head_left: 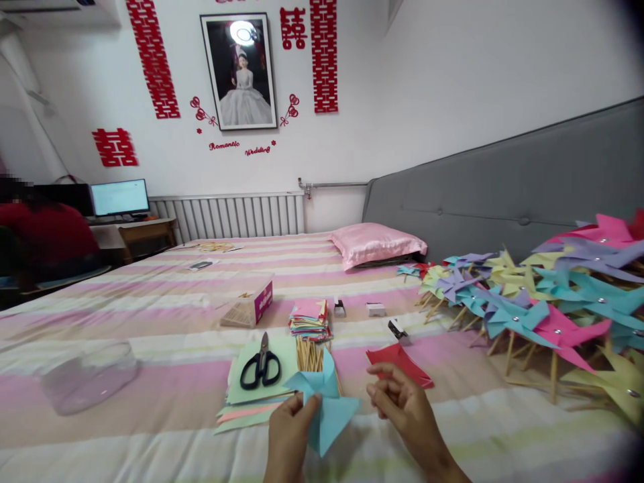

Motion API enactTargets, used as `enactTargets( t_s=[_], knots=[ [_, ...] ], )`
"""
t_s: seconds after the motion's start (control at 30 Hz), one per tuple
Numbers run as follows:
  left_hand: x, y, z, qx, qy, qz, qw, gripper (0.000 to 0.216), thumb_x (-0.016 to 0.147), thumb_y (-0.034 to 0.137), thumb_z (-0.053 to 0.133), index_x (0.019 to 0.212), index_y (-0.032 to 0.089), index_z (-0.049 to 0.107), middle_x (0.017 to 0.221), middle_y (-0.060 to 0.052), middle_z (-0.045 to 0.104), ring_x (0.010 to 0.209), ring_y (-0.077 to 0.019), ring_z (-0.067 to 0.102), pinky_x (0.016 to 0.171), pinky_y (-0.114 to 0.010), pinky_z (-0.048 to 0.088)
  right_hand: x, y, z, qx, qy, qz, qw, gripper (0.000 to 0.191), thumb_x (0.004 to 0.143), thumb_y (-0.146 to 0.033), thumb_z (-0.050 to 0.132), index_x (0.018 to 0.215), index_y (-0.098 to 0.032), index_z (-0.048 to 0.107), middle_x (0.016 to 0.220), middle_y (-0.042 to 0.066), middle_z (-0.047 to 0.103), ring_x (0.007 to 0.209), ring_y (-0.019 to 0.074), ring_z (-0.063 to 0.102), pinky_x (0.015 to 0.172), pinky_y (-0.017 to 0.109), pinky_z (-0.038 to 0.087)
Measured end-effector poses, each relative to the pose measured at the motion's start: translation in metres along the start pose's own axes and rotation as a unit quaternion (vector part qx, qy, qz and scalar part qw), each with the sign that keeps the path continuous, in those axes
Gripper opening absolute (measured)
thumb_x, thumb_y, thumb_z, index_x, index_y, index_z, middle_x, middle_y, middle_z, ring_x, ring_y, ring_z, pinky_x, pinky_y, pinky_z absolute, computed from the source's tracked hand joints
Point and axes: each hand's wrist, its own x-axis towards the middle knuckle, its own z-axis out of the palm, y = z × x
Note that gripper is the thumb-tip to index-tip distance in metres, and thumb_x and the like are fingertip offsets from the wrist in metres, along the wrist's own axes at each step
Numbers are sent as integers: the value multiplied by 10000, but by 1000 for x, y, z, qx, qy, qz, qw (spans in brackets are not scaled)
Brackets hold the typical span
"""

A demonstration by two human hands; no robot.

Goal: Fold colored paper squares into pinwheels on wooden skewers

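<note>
My left hand (290, 429) is closed on a light blue folded paper pinwheel (325, 406), held up over the bed near the front edge. My right hand (402, 406) hovers beside it with fingers curled in a pinch; I cannot make out anything in them. Just beyond lie wooden sticks (309, 354), a stack of coloured paper squares (309, 318), a red paper sheet (400, 362) and black scissors (260, 365) resting on pale green paper (241, 392).
A big heap of finished pinwheels (543, 308) fills the bed's right side. A small box (250, 307), a stapler (397, 330), a clear plastic tub (88, 376) and a pink pillow (375, 245) lie on the striped bedspread. A person in red (45, 241) sits at far left.
</note>
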Motion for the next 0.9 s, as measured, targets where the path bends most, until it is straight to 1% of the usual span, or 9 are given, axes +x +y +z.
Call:
enactTargets(
  t_s=[0.07,0.13,0.2,0.27,0.37,0.53,0.7,0.83,0.9],
  knots=[
    [-4,5,2,-40,34,-20,998,221,535,321,703,585,128,608,480,21,561,475,-108,462,484,-207,329,-5,-3,2,-12,-57,4,998,270,704,-383,622,839,-153,585,456,-49,503,393,85,467,399,190,373],
    [-9,9,4,-70,45,-38,996,225,517,304,722,597,132,601,481,27,562,471,-106,466,474,-202,329,-10,-4,6,-29,-128,5,991,249,714,-346,611,865,-148,610,491,-23,565,394,94,511,408,200,412],
    [-12,11,5,-96,33,-48,994,237,526,303,724,637,131,605,515,22,578,489,-107,478,484,-201,345,-14,-2,11,-47,-182,9,982,247,712,-294,613,912,-151,630,582,16,638,437,114,570,448,221,459],
    [-13,11,6,-120,12,-53,991,253,540,311,721,672,131,604,546,16,587,503,-109,484,495,-207,364,-17,0,16,-60,-208,15,976,247,708,-257,615,929,-153,651,664,49,677,500,142,616,486,239,489],
    [-13,7,8,-142,-7,-60,988,250,536,306,729,650,143,579,515,33,556,482,-106,465,477,-211,364,-18,4,21,-71,-206,23,976,226,701,-256,630,895,-155,687,691,66,695,524,162,641,503,245,500],
    [-15,5,11,-148,-39,-47,987,230,582,315,708,633,138,570,526,28,550,494,-104,472,475,-209,362,-17,7,23,-45,-171,35,984,178,676,-314,673,750,-156,708,635,54,686,512,167,641,502,240,493],
    [-15,2,12,-127,-35,-34,991,260,573,343,717,611,132,569,505,34,534,457,-85,443,454,-197,339,-15,7,24,-20,-150,33,988,205,678,-348,674,682,-143,672,575,26,644,478,136,605,464,207,437],
    [-14,-1,13,-110,-20,-2,994,272,557,345,728,533,131,563,459,50,502,441,-69,411,444,-182,318,-15,8,27,-36,-108,36,993,280,689,-402,649,635,-129,621,480,-11,569,413,107,547,420,188,370],
    [-15,0,15,-98,-17,15,995,261,546,328,737,509,130,571,451,45,516,456,-74,427,452,-180,327,-15,9,28,-46,-96,37,994,318,696,-434,629,635,-122,609,505,-1,580,397,96,525,403,184,344]
  ],
)
